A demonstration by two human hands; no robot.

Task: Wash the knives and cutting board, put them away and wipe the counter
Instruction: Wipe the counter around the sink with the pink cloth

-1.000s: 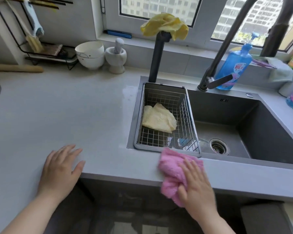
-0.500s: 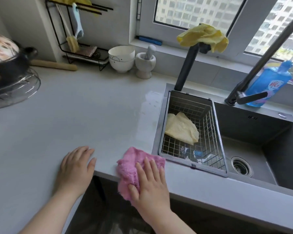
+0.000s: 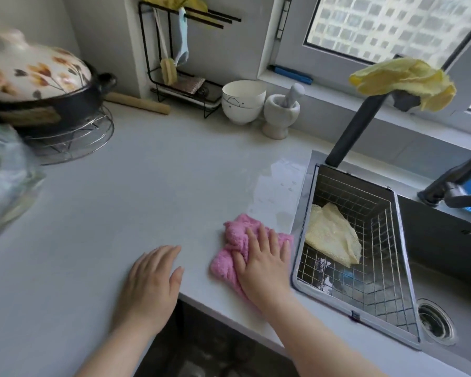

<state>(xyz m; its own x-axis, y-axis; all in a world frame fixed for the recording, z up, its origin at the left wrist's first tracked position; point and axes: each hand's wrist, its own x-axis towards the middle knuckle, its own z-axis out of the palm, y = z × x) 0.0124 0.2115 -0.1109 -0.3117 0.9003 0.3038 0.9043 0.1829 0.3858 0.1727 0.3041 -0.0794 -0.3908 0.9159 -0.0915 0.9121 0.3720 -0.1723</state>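
Two hands [image 3: 150, 284], three cloths — one pink [image 3: 235, 248], two yellow [image 3: 333, 235]

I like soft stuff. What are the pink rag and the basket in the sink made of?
The pink cloth under the right hand looks like fluffy microfibre or terry: fuzzy, bunched folds. The sink basket looks like shiny steel wire: a thin, glinting grid.

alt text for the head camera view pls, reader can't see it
A person's right hand presses a pink cloth onto a grey counter beside the sink's wire basket, which holds a yellow cloth. The left hand rests flat on the counter nearby.
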